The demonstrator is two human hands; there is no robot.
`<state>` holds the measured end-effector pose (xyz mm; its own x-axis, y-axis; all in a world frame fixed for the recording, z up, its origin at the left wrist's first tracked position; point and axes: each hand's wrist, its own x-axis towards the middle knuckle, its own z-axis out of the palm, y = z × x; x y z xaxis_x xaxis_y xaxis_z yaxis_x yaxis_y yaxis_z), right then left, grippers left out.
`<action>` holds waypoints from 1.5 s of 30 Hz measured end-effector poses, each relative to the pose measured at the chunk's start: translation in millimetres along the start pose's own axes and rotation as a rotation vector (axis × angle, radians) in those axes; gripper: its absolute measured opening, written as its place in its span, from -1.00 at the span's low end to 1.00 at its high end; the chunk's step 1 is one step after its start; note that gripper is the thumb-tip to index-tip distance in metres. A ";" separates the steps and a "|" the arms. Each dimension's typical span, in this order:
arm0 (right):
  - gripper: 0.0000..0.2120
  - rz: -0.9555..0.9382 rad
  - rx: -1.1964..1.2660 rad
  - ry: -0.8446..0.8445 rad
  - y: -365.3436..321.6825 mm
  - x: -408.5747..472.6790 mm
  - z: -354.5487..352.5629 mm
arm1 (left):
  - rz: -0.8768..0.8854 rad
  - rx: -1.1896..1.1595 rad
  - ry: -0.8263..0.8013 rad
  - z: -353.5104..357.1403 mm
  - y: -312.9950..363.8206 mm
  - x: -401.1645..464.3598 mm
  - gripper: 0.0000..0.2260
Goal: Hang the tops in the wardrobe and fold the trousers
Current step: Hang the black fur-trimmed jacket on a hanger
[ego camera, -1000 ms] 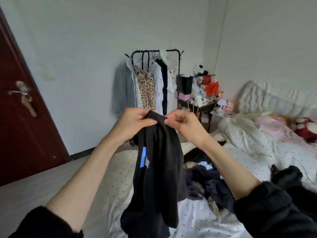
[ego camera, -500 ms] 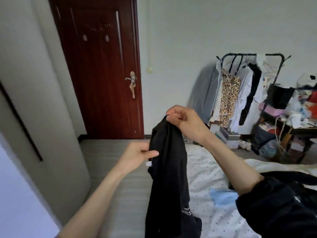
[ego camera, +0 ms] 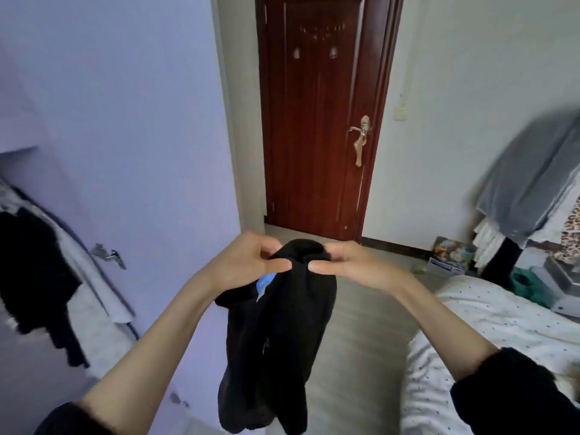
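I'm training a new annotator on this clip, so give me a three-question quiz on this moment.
1. True or false: the black garment lies flat on the bed.
2. Which hands grip the garment's top edge?
A. left hand only
B. right hand only
C. both
3. Fill in: the door behind the hands is ____ (open/closed).

Key: 1 false; 2 C; 3 closed.

The garment (ego camera: 282, 324) hangs between the left hand (ego camera: 248, 262) and right hand (ego camera: 348, 265), before the door (ego camera: 317, 120); wardrobe door (ego camera: 110, 136) left, bed (ego camera: 489, 334) right, clothes rack (ego camera: 539, 196) beyond it.
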<state>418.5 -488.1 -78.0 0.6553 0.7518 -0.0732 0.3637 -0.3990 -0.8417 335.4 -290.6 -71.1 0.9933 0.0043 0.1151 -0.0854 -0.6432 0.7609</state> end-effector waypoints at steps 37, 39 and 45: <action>-0.84 -0.802 -0.900 -0.063 -173.0 202.4 237.4 | -1.059 0.405 0.975 -146.3 -134.6 -316.6 -0.89; -0.85 -0.817 -0.941 -0.082 -163.5 205.2 248.9 | -1.024 0.374 0.913 -147.2 -127.8 -319.8 -0.84; -0.79 -0.836 -0.777 -0.117 -173.3 214.0 270.7 | -1.009 0.367 0.714 -140.4 -125.8 -326.6 -0.87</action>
<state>316.4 -115.9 -92.6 -0.0344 0.9623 0.2698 0.9935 0.0624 -0.0957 10.9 -103.6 -114.7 0.3349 0.9422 -0.0043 0.8142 -0.2871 0.5046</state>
